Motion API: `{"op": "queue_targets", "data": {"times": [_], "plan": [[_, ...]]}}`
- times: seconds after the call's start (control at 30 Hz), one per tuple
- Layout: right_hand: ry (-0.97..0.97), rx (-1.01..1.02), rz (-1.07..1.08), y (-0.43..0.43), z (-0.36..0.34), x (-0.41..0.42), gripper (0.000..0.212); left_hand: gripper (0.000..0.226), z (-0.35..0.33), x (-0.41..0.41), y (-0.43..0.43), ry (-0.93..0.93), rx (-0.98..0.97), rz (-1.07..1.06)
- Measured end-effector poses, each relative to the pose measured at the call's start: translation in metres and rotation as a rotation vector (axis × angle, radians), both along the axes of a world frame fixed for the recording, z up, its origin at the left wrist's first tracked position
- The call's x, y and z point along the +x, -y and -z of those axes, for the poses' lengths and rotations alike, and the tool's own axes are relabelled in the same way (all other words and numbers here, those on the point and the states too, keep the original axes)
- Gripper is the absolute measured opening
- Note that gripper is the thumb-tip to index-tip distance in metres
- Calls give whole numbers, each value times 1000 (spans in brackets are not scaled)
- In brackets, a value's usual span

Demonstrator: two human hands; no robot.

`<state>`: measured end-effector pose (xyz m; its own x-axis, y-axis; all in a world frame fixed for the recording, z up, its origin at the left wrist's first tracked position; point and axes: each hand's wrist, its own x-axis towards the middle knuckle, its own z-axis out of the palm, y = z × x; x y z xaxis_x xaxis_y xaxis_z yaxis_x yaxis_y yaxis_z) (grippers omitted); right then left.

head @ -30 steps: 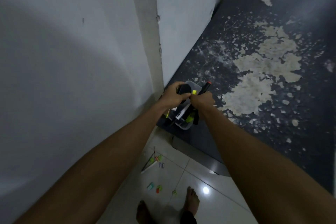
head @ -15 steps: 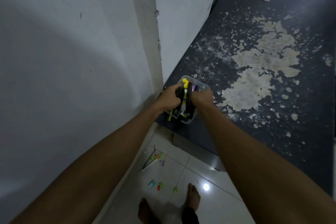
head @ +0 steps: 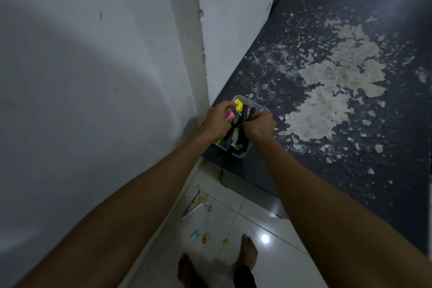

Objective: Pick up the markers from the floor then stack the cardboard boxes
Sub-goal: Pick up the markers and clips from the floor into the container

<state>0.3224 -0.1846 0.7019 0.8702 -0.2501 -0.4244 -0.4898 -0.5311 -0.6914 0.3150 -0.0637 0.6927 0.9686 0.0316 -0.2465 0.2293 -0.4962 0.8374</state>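
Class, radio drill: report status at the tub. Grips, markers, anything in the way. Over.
Left grip and right grip both holding markers over clear tub. Small coloured pieces on floor. Nothing blocking tub.

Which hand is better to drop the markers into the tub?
Probably the right hand: it holds black markers above the clear tub. The left hand sits at its edge holding a pink marker.
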Motion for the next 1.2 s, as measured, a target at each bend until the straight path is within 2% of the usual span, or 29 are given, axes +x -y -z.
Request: {"op": "queue_targets", "data": {"times": [0.13, 0.27, 0.5, 0.7, 0.83, 1.2], "plan": [[54, -136, -133, 0, 5, -2, 11, 44, 0, -4, 0, 65, 80, -48], [98, -264, -246, 0, 10, -1, 25, 41, 1, -6, -3, 80, 167, -36], [225, -329, -273, -5, 16, -11, 32, 24, -3, -14, -8, 138, 134, -137], [369, -295, -356, -21, 8, -25, 33, 25, -3, -43, -22, 112, 144, -260], [464, -218, -453, -37, 5, -47, 27, 27, -1, -78, -35, 90, 188, -340], [487, -71, -683, -55, 17, -145, 22, 31, 34, -203, -71, -35, 184, -533]]}}
